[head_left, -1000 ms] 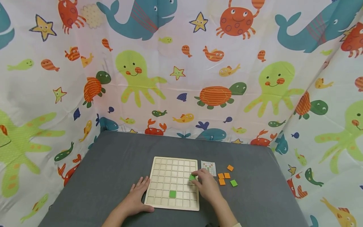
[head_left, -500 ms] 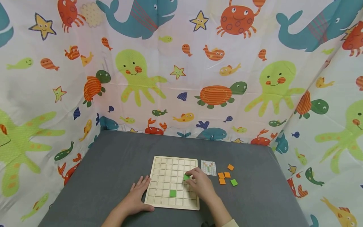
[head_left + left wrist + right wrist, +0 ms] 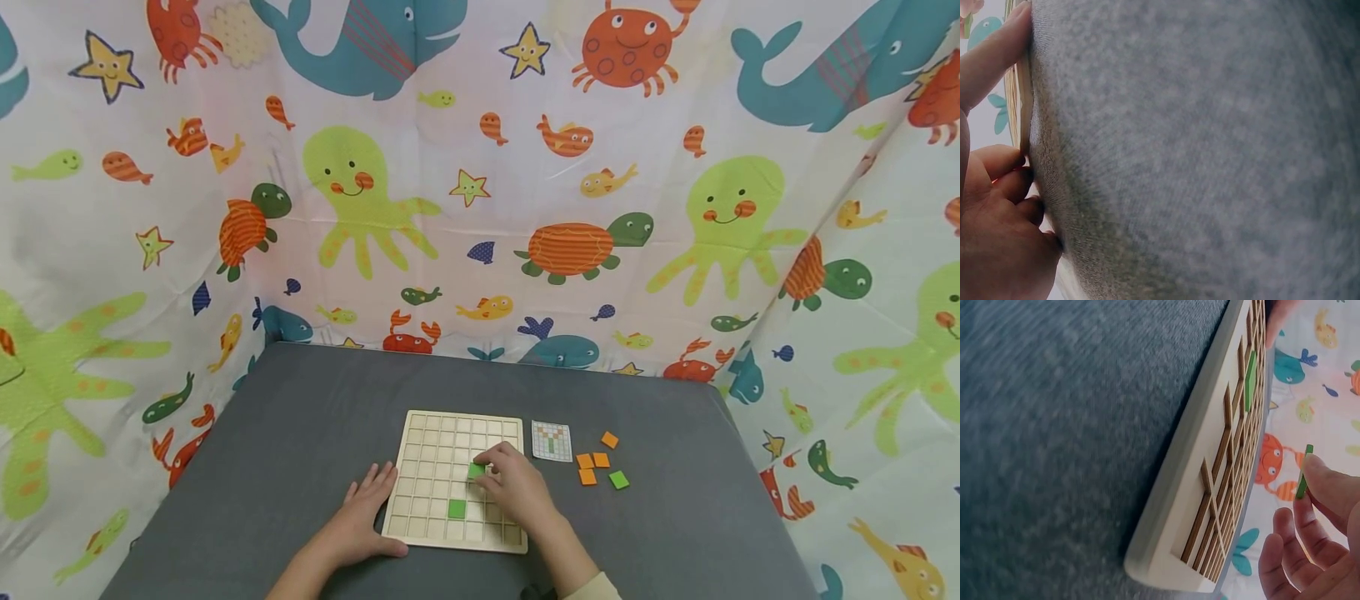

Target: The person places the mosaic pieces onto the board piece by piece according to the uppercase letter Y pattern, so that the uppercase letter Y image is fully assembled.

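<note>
A pale wooden grid board (image 3: 417,487) lies on the grey table. One green square tile (image 3: 457,509) sits in a lower cell. Over the middle of the board, my right hand (image 3: 521,493) pinches a second green tile (image 3: 476,472) between thumb and fingertips. The right wrist view shows this pinched tile (image 3: 1304,472) edge-on, raised above the grid. My left hand (image 3: 362,515) rests at the board's lower left corner, fingers spread along the left edge and thumb at the near edge. In the left wrist view its thumb (image 3: 997,53) touches the board's side.
Right of the board lies a small card (image 3: 551,442) printed with a coloured grid pattern. Beyond it are several loose orange tiles (image 3: 601,460) and one green tile (image 3: 618,480). A curtain (image 3: 480,167) with sea animals surrounds the table (image 3: 337,392).
My right hand has moved left across the board with the green tile, from near the right edge to the middle columns. The left hand has stayed in place.
</note>
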The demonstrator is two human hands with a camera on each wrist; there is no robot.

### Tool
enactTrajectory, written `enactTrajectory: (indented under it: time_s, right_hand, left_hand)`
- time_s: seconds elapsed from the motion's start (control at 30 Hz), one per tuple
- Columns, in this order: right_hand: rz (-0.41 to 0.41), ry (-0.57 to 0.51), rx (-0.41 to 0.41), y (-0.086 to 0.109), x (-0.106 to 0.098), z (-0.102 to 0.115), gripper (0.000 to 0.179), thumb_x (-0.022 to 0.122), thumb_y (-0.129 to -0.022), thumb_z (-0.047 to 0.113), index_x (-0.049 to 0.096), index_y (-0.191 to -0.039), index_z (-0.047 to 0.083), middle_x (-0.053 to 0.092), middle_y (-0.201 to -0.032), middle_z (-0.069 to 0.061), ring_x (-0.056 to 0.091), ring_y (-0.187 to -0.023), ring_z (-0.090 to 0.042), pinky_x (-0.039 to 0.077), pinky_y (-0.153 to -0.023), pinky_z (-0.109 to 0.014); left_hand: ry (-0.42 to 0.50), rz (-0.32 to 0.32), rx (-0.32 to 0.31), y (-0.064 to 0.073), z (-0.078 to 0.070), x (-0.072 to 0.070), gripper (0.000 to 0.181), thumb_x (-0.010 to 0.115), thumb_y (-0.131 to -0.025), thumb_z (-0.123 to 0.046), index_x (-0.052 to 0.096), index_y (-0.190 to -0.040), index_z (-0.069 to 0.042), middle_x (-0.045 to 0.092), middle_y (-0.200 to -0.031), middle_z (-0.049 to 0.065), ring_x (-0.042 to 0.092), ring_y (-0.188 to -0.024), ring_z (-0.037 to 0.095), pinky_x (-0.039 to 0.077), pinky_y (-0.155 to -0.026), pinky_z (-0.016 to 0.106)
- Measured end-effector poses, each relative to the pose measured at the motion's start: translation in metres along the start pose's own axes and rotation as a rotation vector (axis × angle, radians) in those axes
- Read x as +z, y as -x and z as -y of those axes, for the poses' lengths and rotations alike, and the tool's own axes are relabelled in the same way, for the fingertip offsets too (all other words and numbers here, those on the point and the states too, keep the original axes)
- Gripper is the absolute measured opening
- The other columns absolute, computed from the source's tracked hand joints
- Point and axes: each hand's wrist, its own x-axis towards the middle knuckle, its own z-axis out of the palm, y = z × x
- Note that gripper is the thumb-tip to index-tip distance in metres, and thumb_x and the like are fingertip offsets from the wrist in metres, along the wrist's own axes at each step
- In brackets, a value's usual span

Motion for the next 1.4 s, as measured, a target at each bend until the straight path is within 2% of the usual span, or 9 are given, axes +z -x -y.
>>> enactTrajectory:
  time_s: [0.37,0.83,1.17,1.4]
  right_hand:
    - [0.019,-0.012,-0.014,-0.004,0.011,0.003,0.021,0.077,-0.09,0.024,0.075,-0.11,0.021,0.064,-0.106,0.008,0.064,-0.092,-0.013,0.049,-0.067,-0.029]
    - [0.055,-0.027,-0.037,-0.005,0.03,0.003,0.021,0.081,-0.085,0.024,0.077,-0.105,0.018,0.064,-0.101,0.006,0.056,-0.079,-0.002,0.045,-0.063,-0.022]
    - [0.097,-0.004,-0.028,-0.009,0.033,0.003,0.021,0.083,-0.08,0.014,0.078,-0.101,0.016,0.064,-0.096,0.006,0.059,-0.079,-0.004,0.047,-0.063,-0.024]
    - [0.103,0.019,-0.013,-0.01,0.034,0.005,0.02,0.081,-0.081,0.014,0.079,-0.1,0.016,0.065,-0.095,0.007,0.056,-0.076,-0.003,0.046,-0.061,-0.024]
  left_hand:
    - [0.004,0.009,-0.013,-0.001,0.0,0.001,0.128,0.095,-0.059,-0.047,0.029,-0.159,-0.002,0.023,-0.167,0.016,0.009,-0.156,0.041,0.006,-0.12,0.068]
    - [0.005,0.014,-0.018,0.0,0.0,0.001,0.128,0.095,-0.059,-0.048,0.028,-0.159,-0.003,0.022,-0.167,0.016,0.009,-0.156,0.042,0.007,-0.12,0.069]
    - [0.006,0.007,-0.014,-0.002,-0.001,0.001,0.128,0.095,-0.059,-0.047,0.029,-0.158,-0.002,0.023,-0.167,0.016,0.009,-0.156,0.041,0.006,-0.12,0.068]
    - [0.022,0.003,-0.012,-0.001,0.0,0.001,0.128,0.095,-0.059,-0.047,0.029,-0.159,-0.003,0.022,-0.167,0.015,0.008,-0.156,0.041,0.005,-0.12,0.068]
